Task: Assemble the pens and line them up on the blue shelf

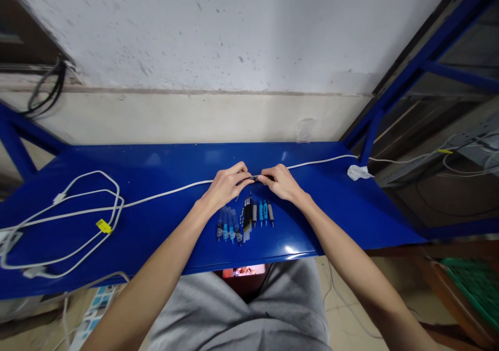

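My left hand [231, 182] and my right hand [281, 181] meet above the blue table, fingertips closed on either end of a slim dark pen part [254, 179]. Fingers cover most of it. Just below lie disassembled pens: clear upper barrels [229, 225] with blue or dark tips on the left, black-and-white refills [247, 210] beside several tiny springs [241, 217] in the middle, and grey and blue grip sections [263, 213] in a row on the right.
A white cable [167, 192] crosses the blue table [312, 221] behind my hands and loops at the left, with a yellow tag [103, 226]. Crumpled white paper [359, 172] lies at the right. Blue frame posts [370, 138] flank the table; a wall stands behind.
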{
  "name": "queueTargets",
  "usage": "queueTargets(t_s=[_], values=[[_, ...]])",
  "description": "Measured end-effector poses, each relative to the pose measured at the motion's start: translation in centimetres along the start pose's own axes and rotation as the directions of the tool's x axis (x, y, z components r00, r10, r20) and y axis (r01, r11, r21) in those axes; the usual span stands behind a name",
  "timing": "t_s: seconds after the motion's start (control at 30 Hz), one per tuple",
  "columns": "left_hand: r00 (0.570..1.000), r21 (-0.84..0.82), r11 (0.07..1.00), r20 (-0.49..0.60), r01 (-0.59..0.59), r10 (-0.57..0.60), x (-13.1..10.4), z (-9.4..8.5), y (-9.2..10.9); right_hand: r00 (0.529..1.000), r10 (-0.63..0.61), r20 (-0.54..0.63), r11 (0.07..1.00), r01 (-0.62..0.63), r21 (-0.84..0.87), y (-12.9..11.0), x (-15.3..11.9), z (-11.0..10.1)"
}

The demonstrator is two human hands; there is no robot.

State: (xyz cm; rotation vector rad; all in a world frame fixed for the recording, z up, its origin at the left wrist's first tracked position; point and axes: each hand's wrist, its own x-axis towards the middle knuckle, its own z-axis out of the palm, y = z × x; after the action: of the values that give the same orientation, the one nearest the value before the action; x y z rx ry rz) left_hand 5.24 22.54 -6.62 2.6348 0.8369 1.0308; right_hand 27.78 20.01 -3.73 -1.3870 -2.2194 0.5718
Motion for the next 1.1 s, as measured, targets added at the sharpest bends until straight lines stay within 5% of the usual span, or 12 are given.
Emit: queueTargets(t_s=[0.37, 0.57, 0.73, 0.87, 0.97, 1.1], values=[[0.982, 0.057, 0.998, 0.182, 0.04, -0.05, 0.1, -0.6, 0.0, 0.954, -0.297, -0.04, 0.955, 0.298, 0.004, 1.0, 0.2, 1.2], [0.977, 0.043, 0.994, 0.18, 0.105, -0.111, 0.2, -1.5, -0.5, 0.942, -0.335, -0.003, 0.939, 0.333, -0.083, 1.4, 0.6, 1.7], [0.956, 0.083, 0.994, 0.28, 0.066, -0.087, 0.3, -3.0, -1.0, 0.946, -0.323, 0.027, 0.935, 0.323, -0.148, 1.4, 0.6, 1.9], [0.959, 0.044, 0.968, 0.129, 0.247, -0.251, -2.2, -5.4, 0.3, 0.949, -0.312, 0.038, 0.933, 0.314, -0.175, 1.4, 0.5, 2.0], [0.844, 0.049, 0.845, 0.045, 0.532, -0.534, -4.8, -6.6, 2.7, 0.954, -0.297, 0.042, 0.937, 0.3, -0.181, 1.0, 0.4, 2.0], [0.69, 0.21, 0.719, 0.204, 0.662, -0.695, -6.0, -6.4, 5.8, 0.949, -0.31, 0.062, 0.944, 0.315, -0.101, 0.1, 0.1, 1.8]])
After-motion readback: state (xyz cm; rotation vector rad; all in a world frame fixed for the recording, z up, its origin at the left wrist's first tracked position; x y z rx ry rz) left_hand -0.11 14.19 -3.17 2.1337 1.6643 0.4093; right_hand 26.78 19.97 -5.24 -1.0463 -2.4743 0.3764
